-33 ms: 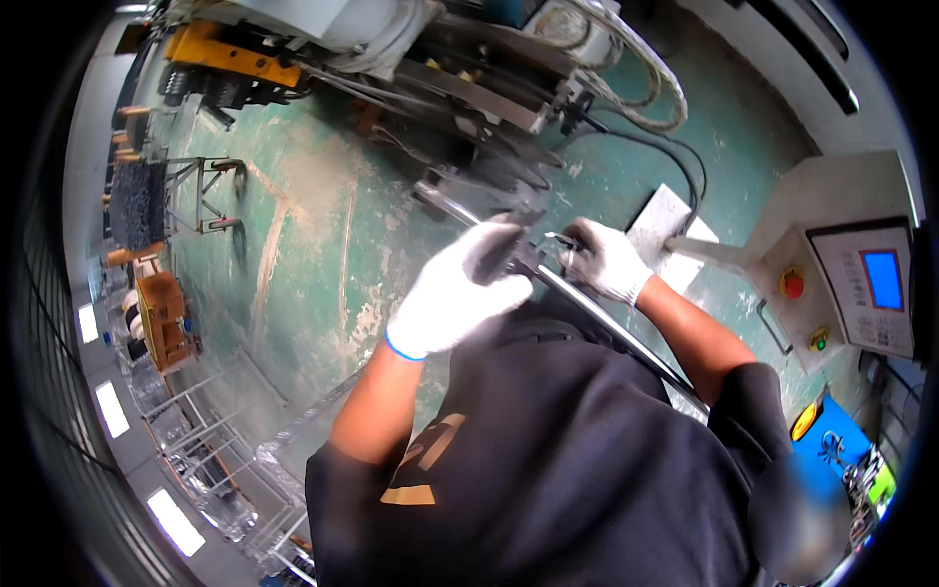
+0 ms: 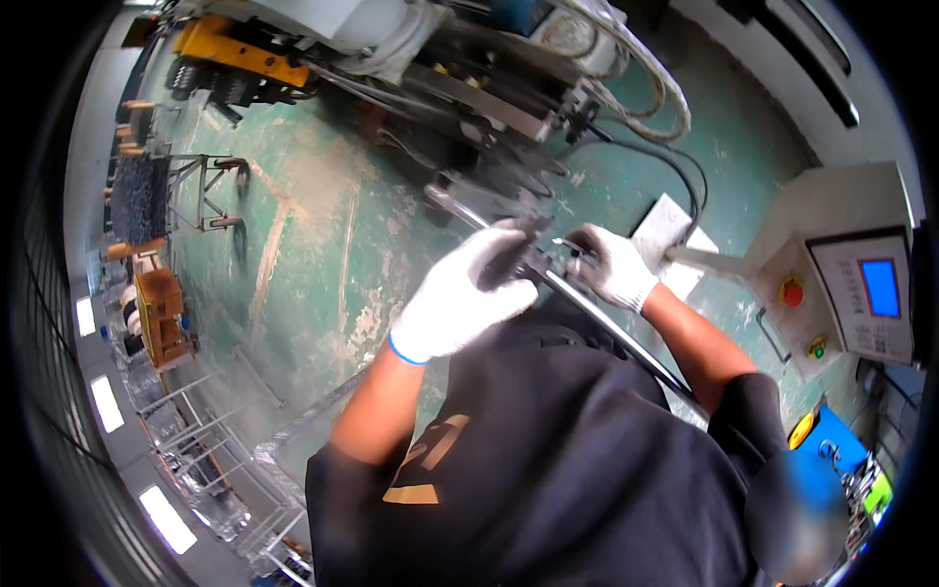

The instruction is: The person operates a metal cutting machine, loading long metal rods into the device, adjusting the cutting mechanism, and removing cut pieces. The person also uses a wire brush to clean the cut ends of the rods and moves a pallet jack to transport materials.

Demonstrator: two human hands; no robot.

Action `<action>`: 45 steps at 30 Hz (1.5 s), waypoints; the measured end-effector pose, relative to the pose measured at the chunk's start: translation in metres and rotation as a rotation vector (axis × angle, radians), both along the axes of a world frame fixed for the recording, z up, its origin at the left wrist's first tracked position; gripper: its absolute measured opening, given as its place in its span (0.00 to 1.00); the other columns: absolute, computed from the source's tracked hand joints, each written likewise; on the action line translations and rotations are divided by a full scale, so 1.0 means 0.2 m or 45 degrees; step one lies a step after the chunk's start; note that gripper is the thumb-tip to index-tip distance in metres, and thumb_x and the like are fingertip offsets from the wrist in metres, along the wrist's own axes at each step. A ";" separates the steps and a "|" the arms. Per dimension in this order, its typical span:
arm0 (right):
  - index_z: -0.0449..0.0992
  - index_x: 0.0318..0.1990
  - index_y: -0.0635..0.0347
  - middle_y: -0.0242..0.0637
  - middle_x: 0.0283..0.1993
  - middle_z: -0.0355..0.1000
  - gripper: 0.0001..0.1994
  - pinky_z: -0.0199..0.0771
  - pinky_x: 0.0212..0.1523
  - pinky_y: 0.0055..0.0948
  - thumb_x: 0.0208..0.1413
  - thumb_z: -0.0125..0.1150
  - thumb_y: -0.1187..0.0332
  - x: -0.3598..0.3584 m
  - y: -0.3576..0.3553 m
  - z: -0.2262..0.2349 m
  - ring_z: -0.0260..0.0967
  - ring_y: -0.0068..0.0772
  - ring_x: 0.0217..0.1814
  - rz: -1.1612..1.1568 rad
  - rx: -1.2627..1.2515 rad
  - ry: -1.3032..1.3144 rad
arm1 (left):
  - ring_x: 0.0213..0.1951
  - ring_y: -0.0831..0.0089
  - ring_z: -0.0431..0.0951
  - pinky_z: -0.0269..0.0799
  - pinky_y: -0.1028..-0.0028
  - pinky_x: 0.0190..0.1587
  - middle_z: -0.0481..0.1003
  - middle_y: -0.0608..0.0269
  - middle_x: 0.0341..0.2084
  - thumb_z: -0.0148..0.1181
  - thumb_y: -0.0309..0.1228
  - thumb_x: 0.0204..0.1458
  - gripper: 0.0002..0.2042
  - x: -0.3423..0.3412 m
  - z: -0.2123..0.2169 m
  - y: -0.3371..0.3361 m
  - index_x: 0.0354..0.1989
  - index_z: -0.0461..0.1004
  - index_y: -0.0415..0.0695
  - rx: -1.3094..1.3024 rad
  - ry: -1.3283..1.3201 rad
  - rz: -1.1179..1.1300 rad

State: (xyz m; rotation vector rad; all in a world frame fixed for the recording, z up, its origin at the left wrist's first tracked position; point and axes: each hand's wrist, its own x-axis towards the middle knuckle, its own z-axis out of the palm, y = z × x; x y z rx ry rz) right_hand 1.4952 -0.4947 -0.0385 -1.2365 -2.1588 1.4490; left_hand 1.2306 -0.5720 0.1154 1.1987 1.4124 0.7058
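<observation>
My left hand (image 2: pixel 458 293), in a white glove with a blue cuff edge, curls its fingers and thumb round a dark metal part (image 2: pixel 531 256) on a long shiny metal bar (image 2: pixel 599 315). The bar runs diagonally from the upper middle down toward my right forearm. Just right of it, my right hand (image 2: pixel 611 269), gloved in white too, pinches a small thin metal piece (image 2: pixel 564 245); its exact kind is too small to make out. A blurred clear-looking bracket or frame (image 2: pixel 479 201) lies around the bar's far end.
A machine with hoses and metal rails (image 2: pixel 469 93) stands ahead. At the right is a control panel (image 2: pixel 856 293) with a blue screen and a red button (image 2: pixel 792 291). A wheeled rack (image 2: pixel 202 191), a brown box (image 2: pixel 161 303) and metal frames (image 2: pixel 210 440) stand left; a blue bin (image 2: pixel 827 440) lies lower right.
Both hands and the bar's far end sit slightly farther right in the picture. The grips look the same.
</observation>
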 end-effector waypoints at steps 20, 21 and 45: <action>0.84 0.51 0.62 0.52 0.49 0.83 0.14 0.80 0.58 0.48 0.59 0.73 0.69 -1.29 0.30 1.31 0.81 0.57 0.54 -0.130 1.017 -0.293 | 0.43 0.78 0.82 0.80 0.74 0.49 0.84 0.64 0.44 0.68 0.29 0.68 0.11 -1.76 -0.19 0.03 0.54 0.82 0.37 0.314 -0.004 0.616; 0.84 0.51 0.61 0.52 0.49 0.83 0.14 0.80 0.58 0.48 0.59 0.73 0.69 -1.38 0.32 1.36 0.81 0.57 0.54 -0.159 1.086 -0.275 | 0.44 0.77 0.83 0.80 0.73 0.51 0.85 0.63 0.43 0.69 0.29 0.67 0.11 -1.85 -0.18 0.03 0.53 0.82 0.37 0.327 -0.003 0.643; 0.88 0.57 0.60 0.53 0.57 0.86 0.31 0.80 0.61 0.47 0.60 0.72 0.41 -3.54 2.36 2.15 0.84 0.55 0.62 -0.472 1.080 -0.446 | 0.48 0.70 0.86 0.81 0.70 0.54 0.85 0.55 0.49 0.71 0.23 0.61 0.17 -3.18 0.07 0.48 0.58 0.81 0.37 0.592 0.250 0.487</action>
